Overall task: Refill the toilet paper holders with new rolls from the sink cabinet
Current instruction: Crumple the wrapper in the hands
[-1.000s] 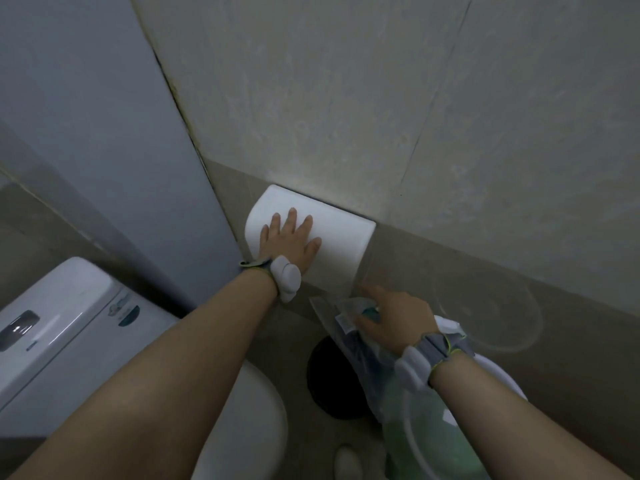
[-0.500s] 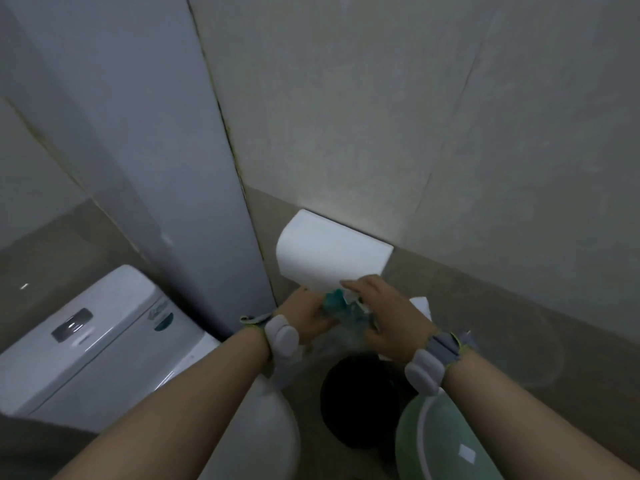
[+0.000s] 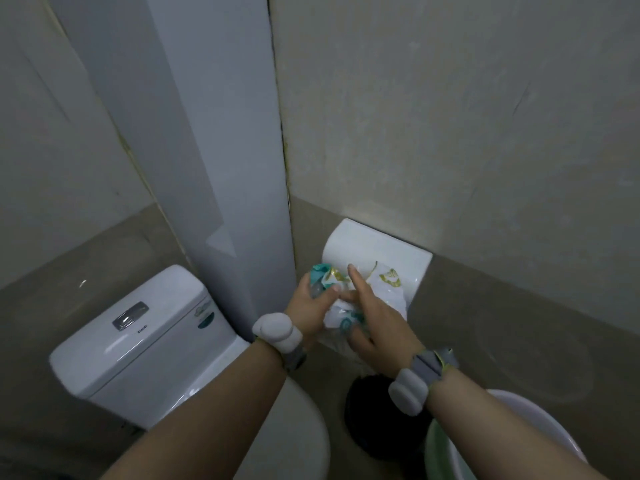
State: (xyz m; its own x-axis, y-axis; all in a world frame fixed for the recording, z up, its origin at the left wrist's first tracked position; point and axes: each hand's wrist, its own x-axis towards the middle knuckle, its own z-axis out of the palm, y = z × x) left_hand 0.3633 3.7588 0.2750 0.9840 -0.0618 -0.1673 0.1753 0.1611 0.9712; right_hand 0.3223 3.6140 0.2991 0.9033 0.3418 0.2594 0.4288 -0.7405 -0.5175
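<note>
Both hands work at a wrapped toilet paper roll (image 3: 363, 299) held against the lower front of the white wall-mounted holder (image 3: 377, 251). Left hand (image 3: 310, 308): fingers curled shut on the crumpled teal-and-white wrapper at the roll's left end. Right hand (image 3: 372, 320): palm on the roll, index finger extended, remaining fingers loosely bent over the package; toilet cistern (image 3: 138, 337) lower left, black bin (image 3: 377, 420) on the floor below the hands.

holder (image 3: 377, 252): glossy white plastic | wrapper (image 3: 384, 285): crinkled film | cistern (image 3: 138, 344): glossy ceramic
</note>
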